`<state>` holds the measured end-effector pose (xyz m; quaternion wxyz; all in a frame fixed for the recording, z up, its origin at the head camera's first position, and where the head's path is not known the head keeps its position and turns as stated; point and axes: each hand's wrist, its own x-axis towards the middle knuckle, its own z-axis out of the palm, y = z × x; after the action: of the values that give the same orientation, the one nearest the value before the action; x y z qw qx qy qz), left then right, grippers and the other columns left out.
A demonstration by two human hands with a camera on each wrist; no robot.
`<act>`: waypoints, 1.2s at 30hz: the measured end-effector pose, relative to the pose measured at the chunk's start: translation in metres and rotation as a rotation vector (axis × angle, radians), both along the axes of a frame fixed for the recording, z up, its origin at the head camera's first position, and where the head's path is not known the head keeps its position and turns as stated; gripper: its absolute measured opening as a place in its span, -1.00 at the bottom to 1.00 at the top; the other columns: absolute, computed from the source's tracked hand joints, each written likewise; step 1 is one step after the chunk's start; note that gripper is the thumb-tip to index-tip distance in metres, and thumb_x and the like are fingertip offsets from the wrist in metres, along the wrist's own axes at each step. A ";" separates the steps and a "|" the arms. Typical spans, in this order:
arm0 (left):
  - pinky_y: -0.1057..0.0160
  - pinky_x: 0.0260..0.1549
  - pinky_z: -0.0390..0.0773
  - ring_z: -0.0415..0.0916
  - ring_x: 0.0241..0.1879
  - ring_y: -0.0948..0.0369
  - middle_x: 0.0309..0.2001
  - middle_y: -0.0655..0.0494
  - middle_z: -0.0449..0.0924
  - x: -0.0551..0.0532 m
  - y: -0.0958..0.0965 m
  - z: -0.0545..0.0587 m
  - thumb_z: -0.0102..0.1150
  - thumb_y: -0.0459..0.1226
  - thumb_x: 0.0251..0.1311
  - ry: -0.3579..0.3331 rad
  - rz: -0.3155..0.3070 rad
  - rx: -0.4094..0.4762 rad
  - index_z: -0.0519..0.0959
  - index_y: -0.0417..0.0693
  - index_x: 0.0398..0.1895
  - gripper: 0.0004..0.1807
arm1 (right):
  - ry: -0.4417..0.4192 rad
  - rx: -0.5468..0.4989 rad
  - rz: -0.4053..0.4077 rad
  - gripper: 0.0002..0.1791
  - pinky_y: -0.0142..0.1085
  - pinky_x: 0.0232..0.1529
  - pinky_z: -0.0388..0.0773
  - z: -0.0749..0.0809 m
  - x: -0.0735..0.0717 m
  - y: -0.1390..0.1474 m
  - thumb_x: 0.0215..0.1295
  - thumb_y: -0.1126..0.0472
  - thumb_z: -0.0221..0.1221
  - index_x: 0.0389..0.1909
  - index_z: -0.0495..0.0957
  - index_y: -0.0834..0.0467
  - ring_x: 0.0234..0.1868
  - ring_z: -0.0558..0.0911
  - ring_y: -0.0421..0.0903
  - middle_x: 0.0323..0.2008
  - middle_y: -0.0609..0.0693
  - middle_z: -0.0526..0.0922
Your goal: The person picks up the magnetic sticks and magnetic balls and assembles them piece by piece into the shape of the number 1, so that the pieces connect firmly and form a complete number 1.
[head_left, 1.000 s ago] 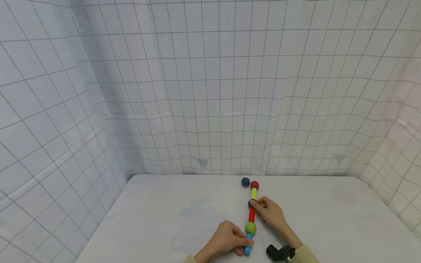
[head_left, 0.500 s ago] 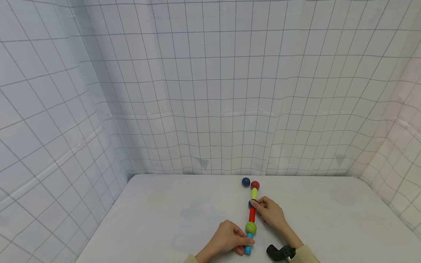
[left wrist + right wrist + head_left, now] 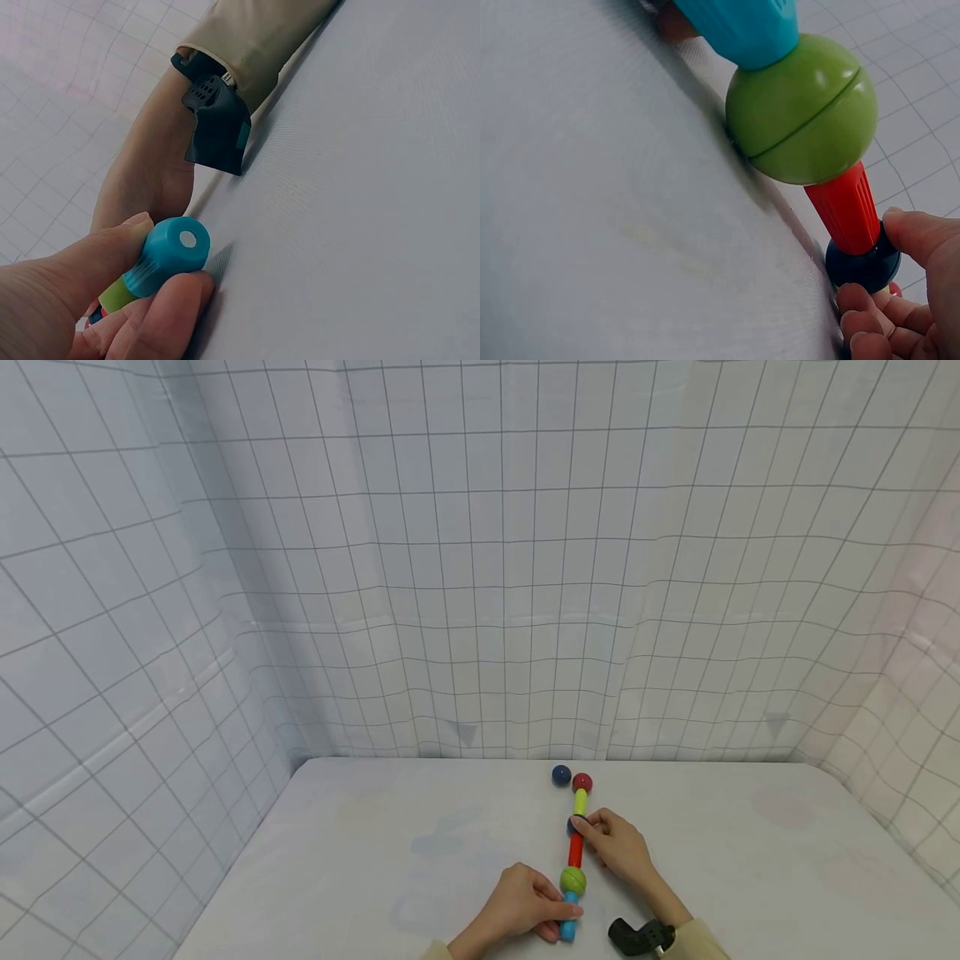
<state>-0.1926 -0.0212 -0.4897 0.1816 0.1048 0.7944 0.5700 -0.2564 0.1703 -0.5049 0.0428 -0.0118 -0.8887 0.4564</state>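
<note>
A straight chain of coloured rods and balls lies on the white table, running away from me. Its near end is a blue rod [image 3: 568,930], which my left hand [image 3: 521,903] pinches between thumb and fingers; a pale round spot shows on the rod's end [image 3: 187,239] in the left wrist view. Beyond it come a green ball [image 3: 802,109], a red rod [image 3: 845,208] and a dark blue ball [image 3: 862,266]. My right hand [image 3: 621,845] pinches that dark blue ball. Past it are a yellow-green rod [image 3: 581,802] and a red ball [image 3: 582,782] at the far end.
A separate dark blue ball [image 3: 561,775] sits left of the red ball, near the back edge of the white table [image 3: 337,860]. A black camera mount [image 3: 632,937] is strapped to the right wrist. A white gridded curtain [image 3: 480,610] stands behind and along the sides.
The near end of the chain shifts very slightly to the right, with the left hand still on the blue rod. My right hand keeps its place on the dark blue ball.
</note>
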 end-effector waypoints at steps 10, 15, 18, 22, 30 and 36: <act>0.46 -0.75 0.42 0.53 -0.75 0.28 -0.73 0.10 0.57 0.002 0.002 0.002 0.49 -0.16 -0.10 -0.013 0.011 -0.007 0.66 -0.06 -0.63 -0.79 | -0.009 -0.004 0.000 -0.56 -0.33 -0.68 0.30 0.001 0.001 0.000 0.19 -0.20 0.21 -0.31 0.54 0.14 -0.75 0.39 -0.16 -0.65 -0.11 0.45; 0.48 -0.74 0.41 0.53 -0.75 0.29 -0.73 0.11 0.57 0.001 0.002 0.001 0.49 -0.14 -0.10 -0.018 0.013 -0.012 0.66 -0.03 -0.63 -0.78 | -0.005 -0.006 0.002 -0.56 -0.33 -0.68 0.30 0.001 0.001 0.001 0.19 -0.19 0.21 -0.32 0.53 0.15 -0.75 0.39 -0.16 -0.65 -0.11 0.44; 0.48 -0.74 0.41 0.53 -0.75 0.29 -0.73 0.11 0.57 0.002 0.002 0.000 0.49 -0.13 -0.10 -0.015 0.011 -0.005 0.66 -0.03 -0.63 -0.78 | -0.006 -0.005 0.002 -0.56 -0.33 -0.68 0.31 0.001 0.001 0.001 0.20 -0.18 0.21 -0.31 0.53 0.15 -0.75 0.39 -0.16 -0.65 -0.11 0.44; 0.49 -0.75 0.39 0.53 -0.76 0.29 -0.73 0.10 0.57 0.002 0.002 0.000 0.48 -0.13 -0.09 -0.002 -0.007 0.016 0.64 -0.04 -0.63 -0.77 | -0.007 -0.012 0.001 -0.57 -0.33 -0.69 0.32 0.001 0.001 0.001 0.20 -0.17 0.22 -0.31 0.53 0.16 -0.75 0.39 -0.16 -0.65 -0.10 0.44; 0.49 -0.76 0.39 0.51 -0.77 0.30 -0.74 0.13 0.56 0.001 0.003 -0.001 0.46 -0.12 -0.06 0.026 -0.034 0.006 0.62 -0.03 -0.62 -0.75 | -0.015 -0.026 0.002 -0.56 -0.33 -0.69 0.32 0.000 0.001 0.001 0.20 -0.18 0.22 -0.31 0.53 0.15 -0.75 0.39 -0.17 -0.65 -0.10 0.45; 0.46 -0.77 0.39 0.49 -0.79 0.31 -0.75 0.13 0.55 0.001 0.001 -0.001 0.45 -0.10 -0.04 0.038 -0.054 0.003 0.61 -0.02 -0.62 -0.75 | -0.014 -0.015 -0.006 -0.55 -0.33 -0.70 0.31 -0.001 -0.001 0.000 0.19 -0.20 0.20 -0.31 0.53 0.15 -0.75 0.39 -0.17 -0.65 -0.10 0.45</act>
<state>-0.1920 -0.0202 -0.4905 0.1815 0.1375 0.7937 0.5641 -0.2569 0.1703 -0.5057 0.0380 -0.0177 -0.8856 0.4626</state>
